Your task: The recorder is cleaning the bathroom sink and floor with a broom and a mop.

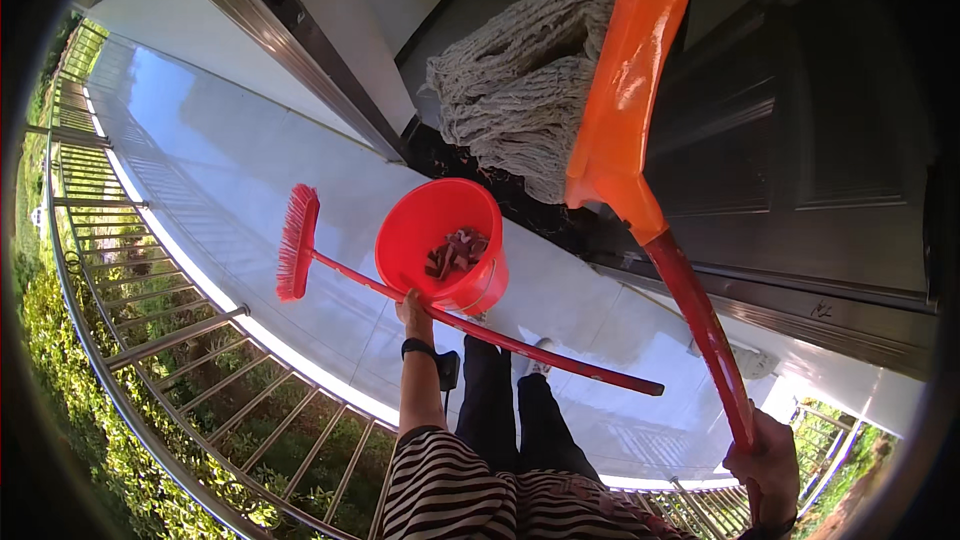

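Two tools held. Left hand (413, 310) fingers wrap red broom (480, 330) mid-shaft, at red bucket (408, 230) rim; bucket grip unclear. Right hand (765, 462) fingers curl round orange mop (622, 125) low on handle, out right. Broom looks light, stiff; mop likely top-heavy, soft-stranded; grip shafts.

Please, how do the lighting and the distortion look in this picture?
Head view: floor bright with pale, bluish glare; door dark, in shade; mop shiny on its orange plastic; railing strongly bowed near the left rim; corners black.
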The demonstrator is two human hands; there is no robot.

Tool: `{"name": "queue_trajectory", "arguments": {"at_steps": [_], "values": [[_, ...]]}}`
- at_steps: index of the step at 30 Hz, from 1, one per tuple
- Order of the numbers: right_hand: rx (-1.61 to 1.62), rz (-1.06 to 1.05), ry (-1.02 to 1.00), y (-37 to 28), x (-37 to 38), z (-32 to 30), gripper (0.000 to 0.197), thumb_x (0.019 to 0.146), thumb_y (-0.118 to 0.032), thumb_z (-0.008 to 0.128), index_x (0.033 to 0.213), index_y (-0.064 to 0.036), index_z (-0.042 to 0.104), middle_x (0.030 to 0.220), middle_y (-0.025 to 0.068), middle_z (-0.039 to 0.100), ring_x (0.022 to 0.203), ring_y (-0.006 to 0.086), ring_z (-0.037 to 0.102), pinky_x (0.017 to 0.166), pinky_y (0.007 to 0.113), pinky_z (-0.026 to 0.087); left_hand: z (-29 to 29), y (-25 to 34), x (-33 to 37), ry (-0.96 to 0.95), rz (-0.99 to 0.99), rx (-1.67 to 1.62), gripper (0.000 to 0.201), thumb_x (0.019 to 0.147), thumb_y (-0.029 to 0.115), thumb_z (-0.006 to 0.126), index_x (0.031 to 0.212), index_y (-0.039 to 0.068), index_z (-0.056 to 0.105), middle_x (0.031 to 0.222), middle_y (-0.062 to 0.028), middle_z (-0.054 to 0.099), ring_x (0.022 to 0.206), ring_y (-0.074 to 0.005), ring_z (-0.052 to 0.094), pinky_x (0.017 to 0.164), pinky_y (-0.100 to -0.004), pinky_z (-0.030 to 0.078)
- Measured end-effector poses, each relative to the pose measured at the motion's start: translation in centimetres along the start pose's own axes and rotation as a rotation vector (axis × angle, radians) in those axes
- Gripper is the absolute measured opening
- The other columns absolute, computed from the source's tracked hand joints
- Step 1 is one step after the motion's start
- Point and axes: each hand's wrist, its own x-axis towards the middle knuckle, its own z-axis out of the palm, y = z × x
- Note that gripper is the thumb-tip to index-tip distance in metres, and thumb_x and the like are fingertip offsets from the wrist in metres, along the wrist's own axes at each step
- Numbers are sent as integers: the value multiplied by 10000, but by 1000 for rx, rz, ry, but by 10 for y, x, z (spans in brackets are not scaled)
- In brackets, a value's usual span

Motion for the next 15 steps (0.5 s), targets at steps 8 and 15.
{"name": "queue_trajectory", "arguments": {"at_steps": [8,15], "values": [[-74,105,-216,3,34,45,506,535,49,709,1010,33,537,709,20,539,597,80,499,539,211,397,53,-49,53,40,-159,78,343,607,11,585,925,43,459,810,-85,535,663,-226,536,553,-352,487],[-302,142,-425,16,117,99,637,673,-90,687,1219,4,375,661,0,502,530,50,437,458,189,356,20,-63,41,-106,-432,-119,387,701,64,596,1021,104,383,926,-80,500,781,-270,529,612,-432,509]]}}
